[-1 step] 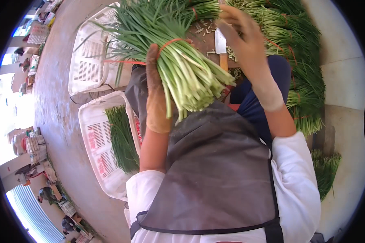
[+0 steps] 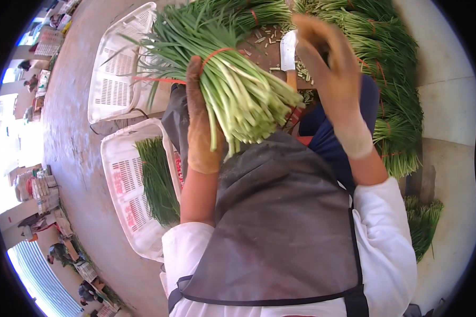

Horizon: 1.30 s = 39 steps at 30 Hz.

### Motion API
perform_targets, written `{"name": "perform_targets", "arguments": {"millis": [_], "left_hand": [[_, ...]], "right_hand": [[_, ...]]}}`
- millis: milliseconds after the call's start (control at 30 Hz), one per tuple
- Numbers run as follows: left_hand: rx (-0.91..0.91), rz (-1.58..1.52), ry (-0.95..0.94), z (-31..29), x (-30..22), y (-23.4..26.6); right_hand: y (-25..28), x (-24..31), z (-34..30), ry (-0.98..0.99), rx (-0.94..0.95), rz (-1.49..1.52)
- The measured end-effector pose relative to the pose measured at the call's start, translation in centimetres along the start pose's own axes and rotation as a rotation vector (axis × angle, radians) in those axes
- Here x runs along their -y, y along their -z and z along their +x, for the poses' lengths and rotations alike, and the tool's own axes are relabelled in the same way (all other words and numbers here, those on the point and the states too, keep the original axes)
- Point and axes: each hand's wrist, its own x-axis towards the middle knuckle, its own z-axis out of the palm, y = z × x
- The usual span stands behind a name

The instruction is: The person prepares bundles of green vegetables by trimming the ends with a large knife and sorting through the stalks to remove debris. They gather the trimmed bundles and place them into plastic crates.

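My left hand, in a tan dirt-stained glove, is closed round a thick bundle of green chives. A red band circles the bundle, and a loose red strip juts out to the left of the hand. The pale cut stems point down and right, towards my apron; the leaves fan out to the upper left. My right hand, also gloved and a little blurred, is raised to the right of the bundle. Its fingers curve apart from the thumb, with nothing visible between them. Just left of it lies a knife with a wooden handle.
Stem offcuts litter the brown work surface round the knife. Banded chive bundles are piled along the right. To the left stand two white plastic crates, the nearer one with chives inside. People and stacked goods line the far left.
My right hand has moved slightly right and down, away from the knife blade. The chive bundle in my left hand has shifted a little left.
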Motion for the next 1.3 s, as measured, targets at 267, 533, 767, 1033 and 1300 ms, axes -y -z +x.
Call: {"name": "perform_targets", "arguments": {"millis": [267, 533, 767, 1033, 1300], "left_hand": [[-0.168, 0.148, -0.199, 1.6, -0.8, 0.6], [-0.113, 0.199, -0.300, 1.1, -1.7, 3.3], [-0.265, 0.405, -0.188, -2.9, -6.9, 5.9], [-0.149, 0.996, 0.298, -12.1, -12.6, 10.2], [-0.019, 1.600, 0.053, -11.9, -5.6, 11.2]], "right_hand": [[-1.4, 2.4, -4.8, 0.309, 0.188, -0.294], [-3.2, 2.4, -4.5, 0.149, 0.317, -0.365], [-1.5, -3.2, -4.7, -0.650, 0.886, 0.092], [-15.4, -16.2, -7.5, 0.115, 0.859, -0.077], [-14.9, -12.6, -14.4, -0.532, 0.759, 0.853]]}}
